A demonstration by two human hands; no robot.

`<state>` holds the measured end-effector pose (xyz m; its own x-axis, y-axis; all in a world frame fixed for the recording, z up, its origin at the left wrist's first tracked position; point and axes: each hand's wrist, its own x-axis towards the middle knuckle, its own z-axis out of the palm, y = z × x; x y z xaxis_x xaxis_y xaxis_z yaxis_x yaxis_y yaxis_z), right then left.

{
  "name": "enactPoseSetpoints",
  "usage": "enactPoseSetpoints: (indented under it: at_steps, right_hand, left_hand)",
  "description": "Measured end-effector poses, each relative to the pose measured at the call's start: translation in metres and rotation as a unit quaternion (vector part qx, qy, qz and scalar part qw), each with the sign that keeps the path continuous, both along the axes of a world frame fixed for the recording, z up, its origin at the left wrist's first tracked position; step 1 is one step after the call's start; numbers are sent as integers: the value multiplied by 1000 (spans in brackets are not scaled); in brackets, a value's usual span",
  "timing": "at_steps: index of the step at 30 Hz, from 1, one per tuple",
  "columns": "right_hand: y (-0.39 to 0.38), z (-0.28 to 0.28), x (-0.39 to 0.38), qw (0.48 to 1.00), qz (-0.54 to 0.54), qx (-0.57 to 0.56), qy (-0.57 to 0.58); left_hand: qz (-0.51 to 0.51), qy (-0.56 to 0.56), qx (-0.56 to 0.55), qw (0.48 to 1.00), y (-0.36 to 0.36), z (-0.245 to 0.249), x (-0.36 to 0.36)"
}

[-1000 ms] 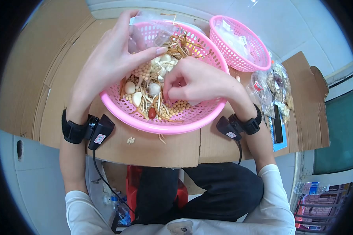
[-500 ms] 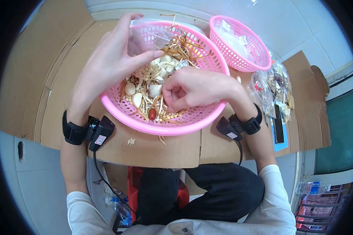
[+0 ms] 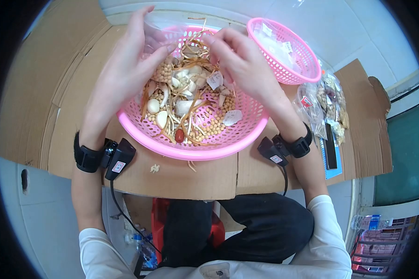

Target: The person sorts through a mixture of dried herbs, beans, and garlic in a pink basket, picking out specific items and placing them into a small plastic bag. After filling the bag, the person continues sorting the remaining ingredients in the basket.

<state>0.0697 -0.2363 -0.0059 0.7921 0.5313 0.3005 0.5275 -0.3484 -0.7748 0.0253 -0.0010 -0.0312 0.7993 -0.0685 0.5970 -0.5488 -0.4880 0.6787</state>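
Note:
My left hand (image 3: 125, 65) grips a clear plastic bag (image 3: 165, 32) over the back left rim of a pink perforated basket (image 3: 172, 151). Over the basket's back right side is my right hand (image 3: 244, 60), its fingers bent together beside thin brown dried strands (image 3: 195, 49); what they hold is hidden. Inside the basket lie dried soybeans (image 3: 214, 128), white slices (image 3: 153, 106), pale thin roots, a red date (image 3: 179, 135) and small paper labels (image 3: 232, 117).
A smaller pink basket (image 3: 291, 76) with clear bags and labels stands at the back right. Bags of dried goods (image 3: 333, 100), a black phone (image 3: 330, 146) and a blue notebook (image 3: 333, 171) lie on the right. Cardboard (image 3: 200, 179) covers the table; pale crumbs (image 3: 155, 168) lie near its front.
My right hand has risen from the basket's middle to its back right, uncovering soybeans and a paper label. My left hand has shifted slightly left and back with the bag.

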Motion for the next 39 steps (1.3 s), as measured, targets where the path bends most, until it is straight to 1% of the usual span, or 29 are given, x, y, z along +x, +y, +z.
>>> enactPoseSetpoints:
  at_steps: [1, 2, 3, 5, 7, 8, 9, 10, 12, 15, 17, 18, 19, 21, 22, 24, 25, 27, 28, 29, 30, 31, 33, 34, 36, 37, 39]
  right_hand:
    - [0, -1, 1, 997, -30, 76, -6]
    - [1, 0, -1, 992, -34, 125, -7]
    - [0, 0, -1, 991, -35, 125, -7]
    - [-3, 0, 0, 981, -26, 191, -26]
    - [-6, -1, 7, 980, -20, 194, -44]
    - [-5, 1, 7, 978, -14, 197, -63]
    - [-5, 3, 4, 978, -16, 197, -64]
    - [-5, 5, -2, 982, -6, 183, -45]
    - [-2, 6, -8, 985, 3, 173, -25]
    - [-3, 7, -11, 987, 31, 151, -50]
    - [-2, 8, -14, 992, 67, 93, -46]
    - [1, 7, -16, 988, 83, 119, -49]
    - [0, 6, -16, 988, 83, 121, -50]
    - [0, 5, -15, 985, 113, 110, -75]
    - [0, 7, -16, 984, 113, 112, -77]
    - [-2, 12, -19, 987, 121, 96, -42]
    - [-4, 13, -20, 987, 119, 99, -44]
    - [-6, 14, -19, 987, 133, 94, 8]
    - [-5, 12, -17, 986, 134, 100, 6]
    - [-3, 8, -13, 983, 150, 63, -91]
    - [-1, 5, -11, 969, 162, 24, -187]
    - [-1, 3, -9, 968, 162, 27, -187]
    - [0, 0, -7, 985, 121, 82, -93]
    - [-2, 1, -6, 985, 120, 84, -94]
    - [-5, 3, -4, 990, 81, 49, -102]
    - [-5, 3, -4, 990, 80, 51, -103]
    - [-4, 3, -5, 992, 75, 47, -87]
  left_hand:
    - [1, 0, 0, 1000, 2, -1, 0]
    - [5, 6, 5, 1000, 3, -1, 1]
    - [9, 12, 11, 1000, 3, -1, 1]
    - [6, 24, 12, 1000, 1, 2, -2]
    - [2, 39, 13, 999, 1, 5, -5]
    - [-12, 55, 52, 997, 2, 7, -6]
    - [-26, 69, 91, 993, 3, 9, -6]
    - [-27, 68, 92, 993, 1, 10, -7]
    - [-105, 84, 65, 989, -1, 12, -10]
    - [-118, 104, 64, 985, -2, 13, -11]
    - [-123, 104, 53, 986, -4, 13, -11]
    - [-129, 106, 41, 985, -4, 13, -12]
    - [-129, 106, 43, 985, -4, 11, -11]
    - [-116, 38, 87, 989, -3, 10, -8]
    - [-116, 36, 90, 989, -3, 10, -8]
    - [-120, 53, 81, 988, -4, 12, -10]
    - [-122, 51, 85, 988, -5, 12, -11]
    - [-118, 28, 75, 990, -5, 12, -11]
    - [-117, 28, 80, 990, -5, 16, -12]
    - [-129, 84, 62, 986, -4, 19, -15]
    - [-142, 140, 42, 979, -4, 21, -16]
    - [-141, 141, 44, 979, -3, 20, -14]
    - [-171, 141, 0, 975, -2, 14, -7]
    - [-172, 141, 3, 975, -2, 13, -6]
    - [-199, 175, -90, 960, -3, 13, -5]
    - [-199, 175, -87, 960, -2, 17, -5]
    - [-168, 235, -73, 955, 1, 26, -7]
